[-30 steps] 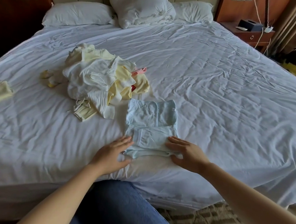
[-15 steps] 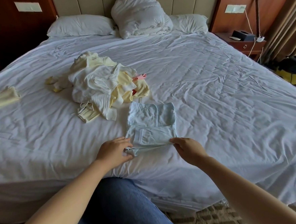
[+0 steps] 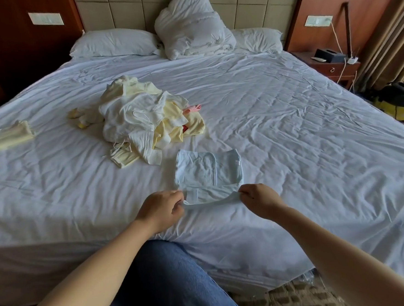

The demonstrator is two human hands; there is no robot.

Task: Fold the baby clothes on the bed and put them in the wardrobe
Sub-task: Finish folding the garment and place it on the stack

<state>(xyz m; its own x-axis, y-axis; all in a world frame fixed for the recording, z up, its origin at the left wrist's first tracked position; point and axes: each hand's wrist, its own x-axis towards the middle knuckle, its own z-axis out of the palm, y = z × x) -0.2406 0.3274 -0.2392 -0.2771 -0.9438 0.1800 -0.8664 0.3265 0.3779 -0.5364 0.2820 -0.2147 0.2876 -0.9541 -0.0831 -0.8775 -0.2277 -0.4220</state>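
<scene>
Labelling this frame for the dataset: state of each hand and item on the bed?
blue garment: partly folded, near edge held
left hand: pinches its near-left corner
right hand: pinches its near-right corner
clothes pile: heaped, unfolded
yellow garment: lying apart, left of pile
duvet: bundled at headboard

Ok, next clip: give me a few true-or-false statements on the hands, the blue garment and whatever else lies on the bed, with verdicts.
1. The left hand and right hand each hold a near corner of the light blue garment. True.
2. The pile of unfolded clothes lies right of the light blue garment. False: it lies further up the bed, to the left.
3. A pale yellow piece lies apart from the pile, near the bed's left edge. True.
4. The bundled duvet sits at the foot of the bed. False: it is at the headboard end, between two pillows.
</scene>
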